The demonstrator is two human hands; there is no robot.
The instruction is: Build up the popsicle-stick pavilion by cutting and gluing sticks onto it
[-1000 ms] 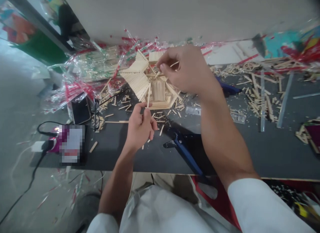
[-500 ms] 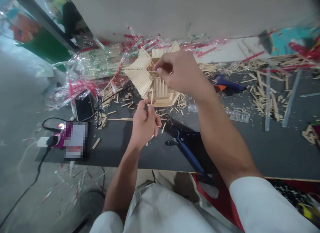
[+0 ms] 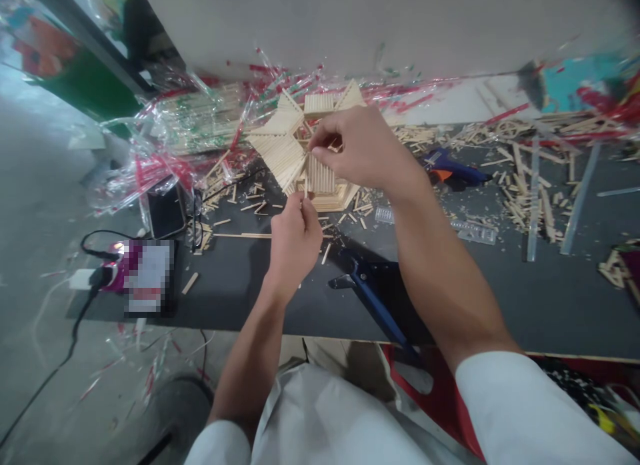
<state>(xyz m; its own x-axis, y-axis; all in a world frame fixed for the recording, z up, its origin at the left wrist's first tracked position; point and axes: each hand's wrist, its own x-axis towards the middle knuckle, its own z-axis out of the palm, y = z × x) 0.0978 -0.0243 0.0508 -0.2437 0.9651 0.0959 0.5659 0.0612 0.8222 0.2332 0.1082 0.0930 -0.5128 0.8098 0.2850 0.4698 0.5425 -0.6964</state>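
A model built of thin wooden sticks (image 3: 280, 155), with slatted panels slanting outward round a stepped base, stands at the back of the dark table. My left hand (image 3: 296, 242) is closed, pinching the lower end of a thin wooden stick (image 3: 307, 182) at the model's near side. My right hand (image 3: 363, 145) reaches over the model from the right. Its thumb and forefinger are pinched at the stick's upper end, beside the front panel (image 3: 321, 174). The fingertips partly hide that end and the middle of the model.
Blue-handled cutters (image 3: 375, 298) lie near the table's front edge. Behind my right forearm are a blue glue gun (image 3: 455, 168) and a clear ruler (image 3: 470, 232). Stick offcuts (image 3: 525, 192) and plastic wrappers (image 3: 165, 165) lie around. A phone (image 3: 150, 275) sits at left beside a power plug.
My left hand has moved up toward the model and its fingers have closed in. My right hand has come slightly down, so both hands now meet at the stick.
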